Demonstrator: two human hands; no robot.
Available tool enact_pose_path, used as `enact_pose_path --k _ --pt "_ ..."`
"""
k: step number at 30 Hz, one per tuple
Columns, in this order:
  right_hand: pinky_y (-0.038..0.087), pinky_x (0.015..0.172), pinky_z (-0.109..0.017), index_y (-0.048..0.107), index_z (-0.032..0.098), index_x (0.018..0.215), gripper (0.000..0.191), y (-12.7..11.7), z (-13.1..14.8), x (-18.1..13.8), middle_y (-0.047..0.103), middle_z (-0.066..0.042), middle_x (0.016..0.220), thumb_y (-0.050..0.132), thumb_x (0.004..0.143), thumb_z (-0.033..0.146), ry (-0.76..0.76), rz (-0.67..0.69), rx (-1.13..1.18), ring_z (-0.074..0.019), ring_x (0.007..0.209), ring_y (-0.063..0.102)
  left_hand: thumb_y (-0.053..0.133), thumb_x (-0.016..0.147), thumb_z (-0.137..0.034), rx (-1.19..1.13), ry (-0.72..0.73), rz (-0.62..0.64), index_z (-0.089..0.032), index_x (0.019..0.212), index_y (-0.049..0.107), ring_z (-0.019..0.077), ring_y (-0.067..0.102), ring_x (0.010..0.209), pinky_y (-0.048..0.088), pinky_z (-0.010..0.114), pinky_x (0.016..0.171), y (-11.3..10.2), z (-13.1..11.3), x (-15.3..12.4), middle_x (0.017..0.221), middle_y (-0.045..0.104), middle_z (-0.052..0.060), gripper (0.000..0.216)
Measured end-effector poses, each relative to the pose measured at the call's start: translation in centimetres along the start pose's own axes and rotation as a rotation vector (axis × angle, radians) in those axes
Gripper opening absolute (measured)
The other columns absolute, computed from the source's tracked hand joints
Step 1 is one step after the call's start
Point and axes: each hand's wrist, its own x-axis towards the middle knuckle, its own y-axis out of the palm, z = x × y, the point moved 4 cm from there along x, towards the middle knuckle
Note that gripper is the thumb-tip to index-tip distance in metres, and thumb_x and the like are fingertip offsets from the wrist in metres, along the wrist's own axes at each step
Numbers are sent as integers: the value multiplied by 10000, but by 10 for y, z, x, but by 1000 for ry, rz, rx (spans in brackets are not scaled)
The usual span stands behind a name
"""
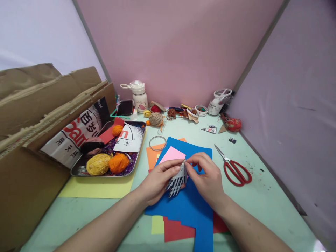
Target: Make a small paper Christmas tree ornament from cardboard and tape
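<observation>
My left hand (157, 182) is closed around a small printed paper piece (177, 182) cut into strips, held just above a blue paper sheet (191, 206). My right hand (207, 175) pinches the top edge of the same piece with thumb and forefinger. A pink paper square (172, 154) and an orange sheet (151, 155) lie just beyond my fingers. Red paper (178, 231) and a yellow scrap (157, 224) stick out from under the blue sheet near me.
Red-handled scissors (235, 168) lie to the right. A metal tray (139, 148) with yarn balls (98, 164) sits left on a yellow sheet (97, 187), beside cardboard boxes (31, 140). A clear tape ring (158, 143), twine ball (156, 119), white bottle (138, 95) and small clutter line the back wall.
</observation>
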Motion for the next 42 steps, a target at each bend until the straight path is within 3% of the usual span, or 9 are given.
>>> enact_pose_path --k 5,14,18,22,27,33,37,39,42 --pt "444 627 -267 604 203 879 78 0 0 0 576 -38 861 547 840 167 -7 -12 3 -142 748 541 649 782 -274 -25 -18 2 -197 1102 635 209 621 833 525 482 792 1 -1 -1 992 637 94 330" --pt "457 642 -282 602 205 798 90 0 2 0 573 -39 817 530 850 185 29 24 38 -150 749 542 665 765 -285 -54 -73 -2 -213 1116 631 215 630 823 526 496 789 1 -2 -3 1007 640 100 359" --pt "469 598 -269 607 205 865 69 0 -5 1 580 -38 864 560 823 233 191 36 170 -143 720 551 638 785 -296 -78 -109 28 -221 1163 594 249 629 877 512 539 794 1 -3 -4 1087 622 121 388" --pt "481 515 -248 597 192 895 126 4 -16 3 573 -10 809 562 802 268 451 209 393 -124 620 562 599 812 -315 -69 -189 122 -206 1161 581 274 624 926 500 549 801 3 -1 -5 1044 638 133 366" --pt "467 552 -244 561 179 797 85 7 -19 3 546 36 635 539 807 261 546 446 499 -113 561 550 587 815 -362 9 -270 201 -131 1050 622 268 628 919 515 503 784 2 1 -6 1005 652 167 332" --pt "376 500 -213 541 178 703 267 7 -24 3 514 38 598 493 857 391 509 476 325 -96 537 470 619 794 -325 -19 -371 269 -153 1058 619 301 626 983 534 468 746 1 4 -9 1049 662 157 315" --pt "386 506 -222 551 186 724 328 1 -26 8 528 27 626 438 884 450 496 369 312 -99 537 453 594 817 -300 -121 -369 292 -183 1082 594 289 629 992 507 505 786 1 2 -10 1064 662 137 289" --pt "437 595 -242 596 196 842 258 -3 -23 11 602 -5 769 458 883 410 428 306 307 -121 658 532 591 819 -311 -158 -360 281 -197 1105 579 292 616 1019 493 520 804 0 0 -10 1100 648 137 309" --pt "464 727 -282 624 203 926 180 -4 -17 12 627 -41 936 515 856 329 329 344 296 -163 860 579 586 819 -329 -155 -340 262 -191 1096 581 302 605 1036 491 521 804 -3 -1 -8 1117 637 141 309"
